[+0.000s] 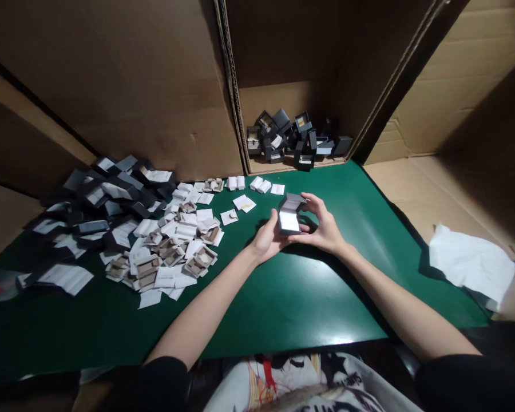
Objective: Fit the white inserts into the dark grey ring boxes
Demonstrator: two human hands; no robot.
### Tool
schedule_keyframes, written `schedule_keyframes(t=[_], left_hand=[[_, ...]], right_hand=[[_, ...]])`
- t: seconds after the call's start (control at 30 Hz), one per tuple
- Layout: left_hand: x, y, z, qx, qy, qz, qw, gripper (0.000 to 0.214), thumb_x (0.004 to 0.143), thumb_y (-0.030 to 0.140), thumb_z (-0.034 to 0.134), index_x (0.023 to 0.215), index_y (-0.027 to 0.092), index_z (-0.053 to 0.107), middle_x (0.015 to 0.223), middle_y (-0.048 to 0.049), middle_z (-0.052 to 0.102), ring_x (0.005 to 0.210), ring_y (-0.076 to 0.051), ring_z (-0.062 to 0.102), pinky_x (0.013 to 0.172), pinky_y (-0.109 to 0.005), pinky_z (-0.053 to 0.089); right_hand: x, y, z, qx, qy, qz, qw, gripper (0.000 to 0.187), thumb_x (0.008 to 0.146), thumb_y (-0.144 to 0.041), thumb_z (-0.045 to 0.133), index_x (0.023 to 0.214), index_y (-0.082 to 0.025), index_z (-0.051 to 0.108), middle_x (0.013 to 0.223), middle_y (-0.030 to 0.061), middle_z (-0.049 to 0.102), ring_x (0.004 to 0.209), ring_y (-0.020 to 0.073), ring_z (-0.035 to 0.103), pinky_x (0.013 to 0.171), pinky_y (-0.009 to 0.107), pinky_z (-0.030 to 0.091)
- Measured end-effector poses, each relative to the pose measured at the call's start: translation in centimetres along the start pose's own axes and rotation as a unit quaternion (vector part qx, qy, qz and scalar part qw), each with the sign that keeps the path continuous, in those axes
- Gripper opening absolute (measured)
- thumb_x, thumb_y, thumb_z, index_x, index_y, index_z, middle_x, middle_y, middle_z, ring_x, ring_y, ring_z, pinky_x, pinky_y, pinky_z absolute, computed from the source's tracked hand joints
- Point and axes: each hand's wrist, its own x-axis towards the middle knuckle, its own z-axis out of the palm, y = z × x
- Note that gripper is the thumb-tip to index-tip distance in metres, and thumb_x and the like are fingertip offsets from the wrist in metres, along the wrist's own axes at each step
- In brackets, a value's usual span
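Observation:
A small dark jewelry box (290,214) with its lid up and a white insert inside is held in front of me, above the green table. My left hand (269,237) supports it from the left and below, thumb against its side. From the right, my right hand (320,226) grips the box, with fingers at the lid and base. To the left of the hands lie white inserts (184,229), some folded into small trays, in a loose heap. A few white cards (244,203) are just beyond the left hand.
Dark boxes (111,189) are piled at the far left. More small boxes (283,137) sit inside a cardboard carton (292,94) at the back. A crumpled white sheet (472,263) lies on the right by cardboard. Light glares off the green table (326,309).

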Motion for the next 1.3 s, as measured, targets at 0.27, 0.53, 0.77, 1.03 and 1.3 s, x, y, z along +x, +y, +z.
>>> schedule_keyframes(t=[0.27,0.53,0.77,1.03,1.3], left_hand=[[0.07,-0.06,0.54,-0.132,0.033,-0.031,0.99,0.063,0.099,0.047,0.016,0.115,0.005,0.06,0.085,-0.0174,0.069,0.068,-0.018,0.064,0.057,-0.024,0.044],[0.13,0.12,0.7,-0.145,0.032,-0.04,0.988,0.06,0.099,0.044,0.021,0.104,0.004,0.065,0.084,-0.0177,0.068,0.069,-0.019,0.063,0.053,-0.023,0.044],[0.33,0.21,0.4,-0.183,0.023,-0.058,0.981,0.047,0.097,0.036,0.029,0.109,0.006,0.063,0.081,-0.0153,0.067,0.075,-0.022,0.064,0.052,-0.024,0.044],[0.46,0.29,0.39,-0.199,0.011,-0.058,0.978,0.046,0.097,0.037,0.029,0.102,0.007,0.065,0.081,-0.0125,0.065,0.071,-0.02,0.063,0.049,-0.024,0.041],[0.46,0.42,0.36,-0.197,0.008,-0.07,0.978,0.041,0.095,0.036,0.034,0.097,0.009,0.064,0.079,-0.0126,0.064,0.072,-0.021,0.061,0.048,-0.024,0.04]], right_hand=[[-0.24,0.05,0.4,-0.005,0.008,-0.033,0.999,0.099,0.054,-0.059,0.08,0.136,-0.024,0.036,0.128,0.0145,0.052,0.111,0.0307,0.058,0.095,0.048,0.051],[-0.33,0.16,0.33,-0.037,0.011,-0.044,0.998,0.098,0.055,-0.056,0.081,0.136,-0.023,0.037,0.127,0.0155,0.053,0.111,0.0316,0.058,0.095,0.05,0.051],[-0.26,0.02,0.08,-0.069,-0.019,-0.063,0.995,0.094,0.059,-0.052,0.08,0.137,-0.024,0.036,0.128,0.0142,0.054,0.114,0.0333,0.055,0.094,0.053,0.05],[-0.23,0.08,-0.09,-0.081,-0.025,-0.084,0.993,0.09,0.06,-0.053,0.08,0.134,-0.024,0.037,0.125,0.0135,0.057,0.112,0.0327,0.057,0.09,0.052,0.052],[-0.07,-0.02,-0.11,-0.076,-0.015,-0.13,0.989,0.084,0.062,-0.046,0.081,0.13,-0.026,0.037,0.122,0.0127,0.059,0.11,0.0304,0.059,0.088,0.048,0.052]])
